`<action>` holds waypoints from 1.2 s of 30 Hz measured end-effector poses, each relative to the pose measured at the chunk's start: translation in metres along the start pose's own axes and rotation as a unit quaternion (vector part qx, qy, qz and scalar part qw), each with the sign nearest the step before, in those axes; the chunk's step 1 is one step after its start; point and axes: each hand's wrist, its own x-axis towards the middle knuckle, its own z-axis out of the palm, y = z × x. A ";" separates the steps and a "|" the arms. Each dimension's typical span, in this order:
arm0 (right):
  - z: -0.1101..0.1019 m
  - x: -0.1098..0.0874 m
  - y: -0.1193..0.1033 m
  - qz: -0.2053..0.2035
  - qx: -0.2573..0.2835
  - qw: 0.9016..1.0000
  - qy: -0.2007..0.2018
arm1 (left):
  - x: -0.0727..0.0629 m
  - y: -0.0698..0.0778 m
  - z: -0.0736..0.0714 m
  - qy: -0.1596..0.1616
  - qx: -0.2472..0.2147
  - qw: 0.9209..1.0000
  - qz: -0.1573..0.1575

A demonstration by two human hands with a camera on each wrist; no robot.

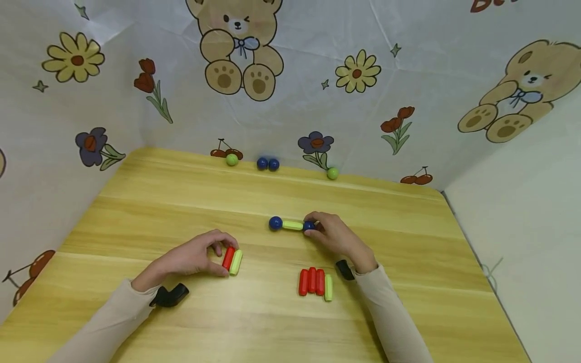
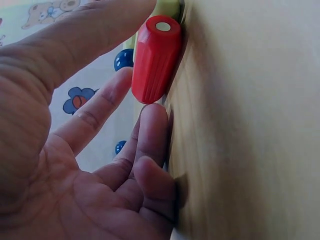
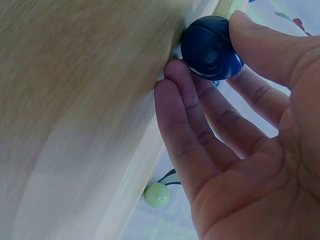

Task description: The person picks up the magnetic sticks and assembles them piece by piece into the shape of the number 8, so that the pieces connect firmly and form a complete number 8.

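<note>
My right hand (image 1: 333, 234) pinches a dark blue ball (image 3: 210, 49) between thumb and fingers, just at the tabletop. This ball meets one end of a yellow-green magnetic rod (image 1: 292, 225); a second blue ball (image 1: 275, 223) is at the rod's other end. On the left, my left hand (image 1: 195, 257) has thumb and index finger at the two ends of a red magnetic rod (image 2: 157, 60) and a yellow-green rod (image 1: 236, 262) lying side by side. A pale metal spot shows on the red rod's end. The other left fingers are loosely bent.
Several red rods (image 1: 312, 280) and one yellow-green rod (image 1: 329, 288) lie in a row near the middle front. Along the back edge of the wooden table (image 1: 181, 322) sit two blue balls (image 1: 268, 164), a green ball (image 1: 232, 159) and another green ball (image 1: 333, 173), by the printed cloth.
</note>
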 end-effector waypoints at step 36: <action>0.002 0.000 0.002 0.014 0.005 1.000 -0.004 | 0.017 0.016 -0.001 0.050 -0.077 0.996 0.007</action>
